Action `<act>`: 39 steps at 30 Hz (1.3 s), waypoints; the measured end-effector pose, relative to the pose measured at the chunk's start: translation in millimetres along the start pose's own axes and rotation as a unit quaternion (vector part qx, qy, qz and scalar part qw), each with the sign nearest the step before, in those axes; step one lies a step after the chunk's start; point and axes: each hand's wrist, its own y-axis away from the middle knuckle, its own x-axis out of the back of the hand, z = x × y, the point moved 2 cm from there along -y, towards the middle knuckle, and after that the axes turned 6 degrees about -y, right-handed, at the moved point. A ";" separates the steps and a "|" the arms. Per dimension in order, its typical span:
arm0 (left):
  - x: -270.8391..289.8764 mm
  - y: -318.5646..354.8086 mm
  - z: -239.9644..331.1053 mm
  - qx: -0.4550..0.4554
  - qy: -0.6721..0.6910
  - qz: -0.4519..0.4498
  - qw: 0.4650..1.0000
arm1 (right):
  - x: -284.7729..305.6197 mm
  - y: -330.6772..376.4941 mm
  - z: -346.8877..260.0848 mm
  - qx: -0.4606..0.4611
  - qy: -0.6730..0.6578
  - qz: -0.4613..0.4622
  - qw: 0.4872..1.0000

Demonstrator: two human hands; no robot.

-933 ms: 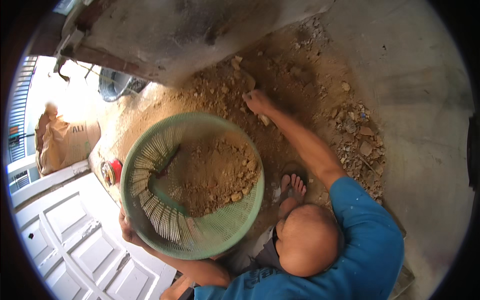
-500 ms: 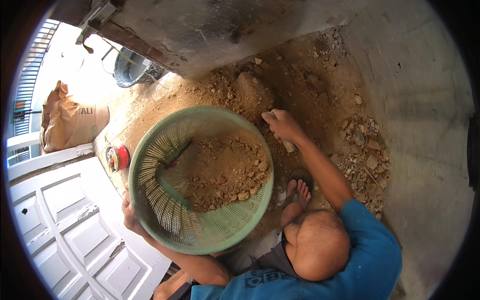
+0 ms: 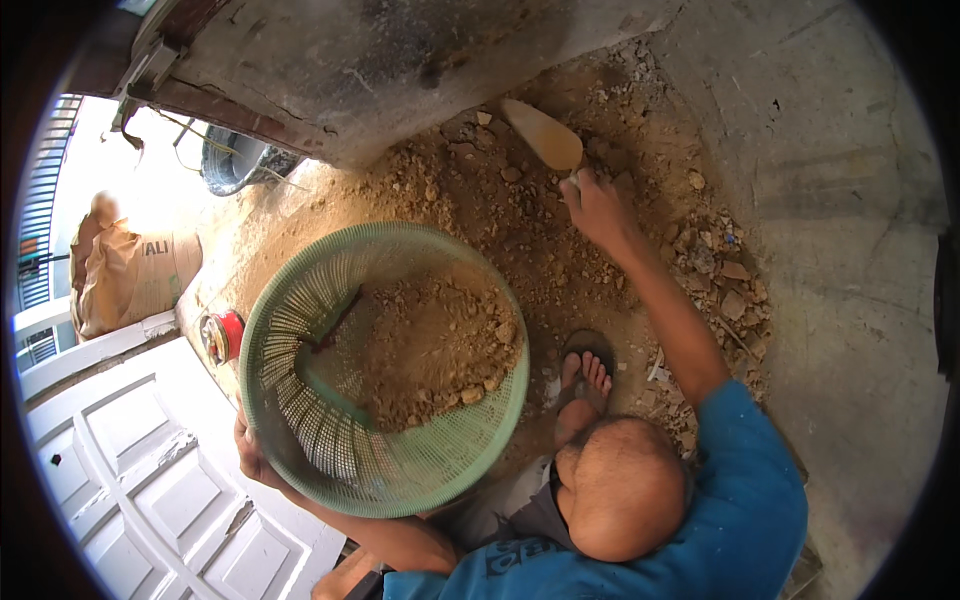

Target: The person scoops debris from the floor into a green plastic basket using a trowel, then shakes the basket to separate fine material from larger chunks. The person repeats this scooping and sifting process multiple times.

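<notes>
The right hand (image 3: 597, 207) — now farther beyond the green basket (image 3: 385, 370) — grips a lifted trowel (image 3: 545, 135); the left hand (image 3: 252, 455) stays clasped on its rim.

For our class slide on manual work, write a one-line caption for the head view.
Left hand grips a green slotted basket of lumpy soil while the right hand holds a trowel over the dirt pile.

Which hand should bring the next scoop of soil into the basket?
Right. The right hand already holds the trowel over the soil pile, while the left hand grips the basket rim.
</notes>
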 end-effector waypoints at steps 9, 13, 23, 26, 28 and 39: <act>-1.5 -2.1 3.5 -0.010 0.063 -0.086 0.994 | -118.7 5.7 72.9 -0.006 -0.013 -0.102 0.995; -19.2 0.3 5.0 0.015 0.085 -0.077 0.993 | -116.7 30.8 79.1 -0.027 -0.064 -0.135 0.988; -36.1 2.8 14.2 -0.020 -0.061 -0.041 0.997 | -140.4 -29.9 25.0 -0.134 -0.249 -0.224 0.933; -38.2 4.5 10.7 -0.020 0.058 -0.110 0.992 | -139.9 -36.1 10.7 -0.134 -0.291 -0.198 0.926; -34.4 2.3 9.6 -0.019 0.056 -0.087 0.994 | -132.4 -31.2 5.6 -0.148 -0.287 -0.210 0.923; -26.3 2.3 11.8 -0.005 -0.272 0.105 0.956 | 7.6 83.4 -77.4 0.004 -0.194 -0.221 0.956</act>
